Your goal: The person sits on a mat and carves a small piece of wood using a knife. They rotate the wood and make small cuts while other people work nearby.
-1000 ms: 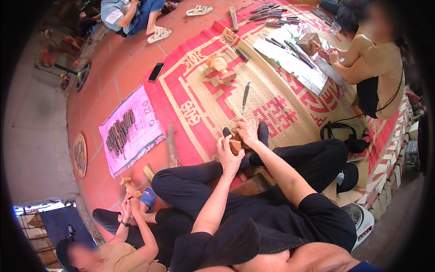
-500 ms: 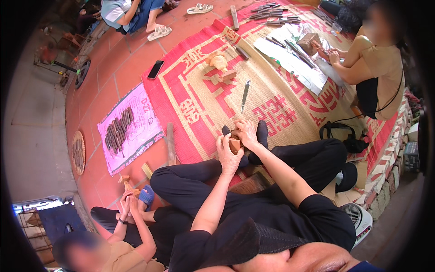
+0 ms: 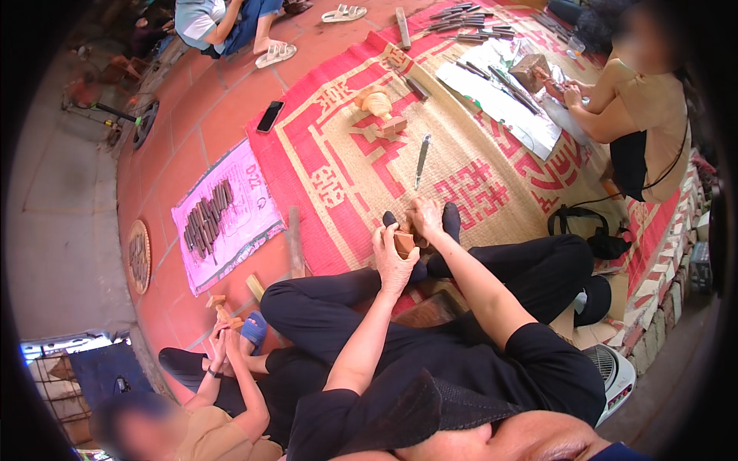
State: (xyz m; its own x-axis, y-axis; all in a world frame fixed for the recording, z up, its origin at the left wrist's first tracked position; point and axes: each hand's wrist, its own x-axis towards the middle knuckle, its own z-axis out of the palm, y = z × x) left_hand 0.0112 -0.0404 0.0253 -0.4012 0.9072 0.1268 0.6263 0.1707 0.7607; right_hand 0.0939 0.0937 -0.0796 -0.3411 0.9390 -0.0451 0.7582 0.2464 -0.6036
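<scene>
Between my bent knees, my left hand (image 3: 394,263) is closed round the flat-faced base of a brown wooden carving (image 3: 405,244). My right hand (image 3: 426,218) is curled against the carving's far end. Its fingers hide that part, and anything small in them cannot be made out. Beyond my feet, a knife-like tool with a dark handle (image 3: 423,162) lies on the red and straw-coloured mat (image 3: 357,238). Farther off sits a pale carved wooden figure (image 3: 377,105) on a block base.
Carving tools (image 3: 206,220) lie on a pink sheet at left, near a phone (image 3: 270,117). More tools (image 3: 513,92) rest on white sheets at far right, by a co-worker (image 3: 646,115). Another person (image 3: 223,392) holds a wooden carving at lower left. A fan (image 3: 613,376) stands behind me at right.
My right hand has shifted slightly up along the carving, away from my left hand. My left hand keeps its hold. The whole view has shifted slightly.
</scene>
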